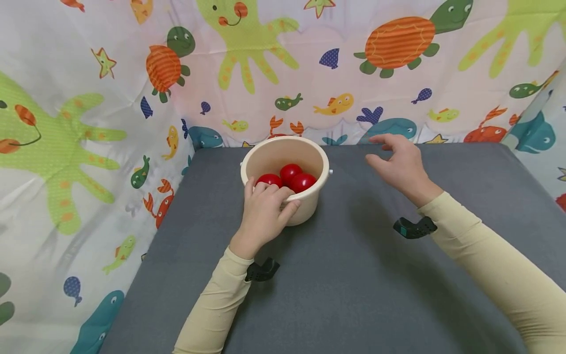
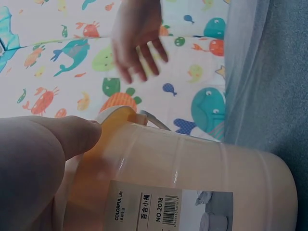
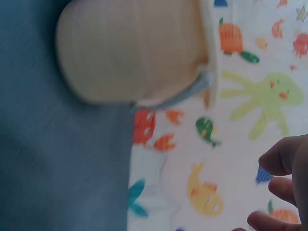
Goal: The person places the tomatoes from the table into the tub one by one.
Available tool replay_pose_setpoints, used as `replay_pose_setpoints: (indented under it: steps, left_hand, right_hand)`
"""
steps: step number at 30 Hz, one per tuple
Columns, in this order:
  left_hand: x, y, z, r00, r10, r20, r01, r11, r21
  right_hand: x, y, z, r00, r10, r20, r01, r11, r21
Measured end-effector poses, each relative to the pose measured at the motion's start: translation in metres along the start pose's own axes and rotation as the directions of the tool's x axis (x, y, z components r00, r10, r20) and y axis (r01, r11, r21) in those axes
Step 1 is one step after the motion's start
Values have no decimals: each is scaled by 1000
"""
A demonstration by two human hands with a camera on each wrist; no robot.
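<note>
A cream plastic bucket [image 1: 305, 209] stands on the grey table, with three glossy red round things [image 1: 290, 173] inside it. My left hand [image 1: 264, 209] grips the near rim, fingers over the edge into the bucket and thumb outside. In the left wrist view, the bucket's side carries a printed label [image 2: 168, 207], and my thumb [image 2: 79, 134] lies by the rim. To the right of the bucket, my right hand [image 1: 400, 167] hovers above the table, fingers loosely spread and holding nothing. The bucket's grey handle [image 3: 187, 92] hangs down on the far side in the right wrist view.
The grey tabletop [image 1: 327, 295] spreads around the bucket. A curtain [image 1: 256, 113] printed with sea animals hangs along the back and both sides, close behind the bucket. A dark band with a small device [image 1: 415, 227] is on each wrist.
</note>
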State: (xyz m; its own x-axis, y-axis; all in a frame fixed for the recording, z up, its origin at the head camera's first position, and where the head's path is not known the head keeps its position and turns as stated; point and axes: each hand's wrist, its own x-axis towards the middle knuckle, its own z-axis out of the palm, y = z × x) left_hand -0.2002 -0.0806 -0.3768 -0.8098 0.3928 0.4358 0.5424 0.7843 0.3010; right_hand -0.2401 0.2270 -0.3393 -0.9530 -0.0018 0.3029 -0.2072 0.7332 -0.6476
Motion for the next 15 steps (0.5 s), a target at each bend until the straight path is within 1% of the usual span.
replay_pose_setpoints:
  steps: [3,6,11,15]
  left_hand:
    - [-2,-1,0,1000,-10,2,10,1000,-3]
    - [-3,-1,1,1000,-9,6,9,1000,-9]
    - [-3,-3,1,1000,4,0,-4,1000,-6]
    - [-2,-3,1,1000,3,0,-3,1000,1]
  right_hand:
    - [-7,17,-4,1000,6,-18,-7,999,-53]
    - [-16,29,-10,999,24,-35,-28,994,-106]
    - [-32,37,-22,993,88,-80,-100,983,-157]
    - [-40,42,-28,989,106,-107,-125,973,-193]
